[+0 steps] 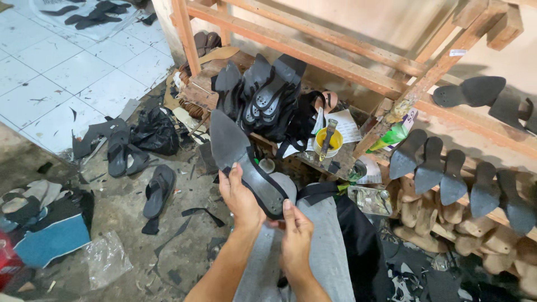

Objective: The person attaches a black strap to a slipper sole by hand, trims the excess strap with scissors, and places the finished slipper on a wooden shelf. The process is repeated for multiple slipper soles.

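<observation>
on the far left, a loose black sandal [159, 190] lies on the dirty floor [120, 215] among offcuts. moving right, the left hand [240, 198] grips the middle of a dark pointed shoe sole [238, 154], fingers closed round its edge with the thumb on top; a thin black strap crosses the sole just there. the right hand [295, 232] pinches the heel end, fingers together on it. the sole is held up over the person's grey-clad lap, toe pointing away. it looks light, flat and somewhat bendy, so the stiffer heel and waist seem the sound places to hold. further right, a yellow glue pot [328, 142] with a brush, then a row of dark soles [453, 173] on the wooden rack [313, 47].
</observation>
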A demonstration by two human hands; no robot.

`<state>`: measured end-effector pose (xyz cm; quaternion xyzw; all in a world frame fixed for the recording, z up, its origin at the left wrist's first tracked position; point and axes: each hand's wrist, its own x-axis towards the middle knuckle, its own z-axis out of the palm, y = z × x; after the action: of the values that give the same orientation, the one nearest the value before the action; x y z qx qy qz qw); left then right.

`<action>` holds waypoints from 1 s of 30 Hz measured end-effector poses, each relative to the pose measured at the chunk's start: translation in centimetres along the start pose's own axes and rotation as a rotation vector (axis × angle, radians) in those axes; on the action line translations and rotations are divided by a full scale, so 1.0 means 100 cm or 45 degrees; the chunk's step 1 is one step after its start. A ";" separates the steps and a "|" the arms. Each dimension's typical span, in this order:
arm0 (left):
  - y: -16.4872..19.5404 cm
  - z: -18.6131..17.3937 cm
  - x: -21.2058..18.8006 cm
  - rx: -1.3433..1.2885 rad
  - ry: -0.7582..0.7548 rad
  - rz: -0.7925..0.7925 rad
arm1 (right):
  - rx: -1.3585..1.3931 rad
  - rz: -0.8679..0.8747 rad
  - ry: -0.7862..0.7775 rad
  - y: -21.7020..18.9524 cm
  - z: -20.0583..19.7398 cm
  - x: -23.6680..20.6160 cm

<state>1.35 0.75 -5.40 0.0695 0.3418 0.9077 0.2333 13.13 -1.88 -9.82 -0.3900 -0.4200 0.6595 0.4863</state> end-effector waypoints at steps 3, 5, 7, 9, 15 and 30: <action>0.016 -0.002 -0.009 -0.067 -0.115 -0.137 | 0.031 0.128 -0.093 -0.003 -0.016 0.029; 0.042 -0.012 -0.011 -0.152 -0.513 -0.358 | -0.067 0.058 -0.193 -0.029 -0.042 0.062; 0.071 -0.022 -0.003 -0.263 -0.481 -0.927 | -0.322 0.021 -0.291 -0.067 -0.064 0.096; 0.086 -0.025 0.002 -0.274 -0.692 -1.317 | -0.342 0.099 -0.540 -0.101 -0.074 0.114; 0.072 0.000 0.007 0.807 -1.489 -0.746 | -1.192 -0.363 -0.994 -0.159 -0.031 0.129; 0.047 0.002 -0.008 0.816 -1.013 -0.397 | -0.110 0.149 -0.763 -0.133 -0.010 0.106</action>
<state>0.32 -2.56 -2.11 0.4245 0.4933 0.6159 0.4441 15.90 10.87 1.07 -0.2220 -0.5491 0.7537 0.2848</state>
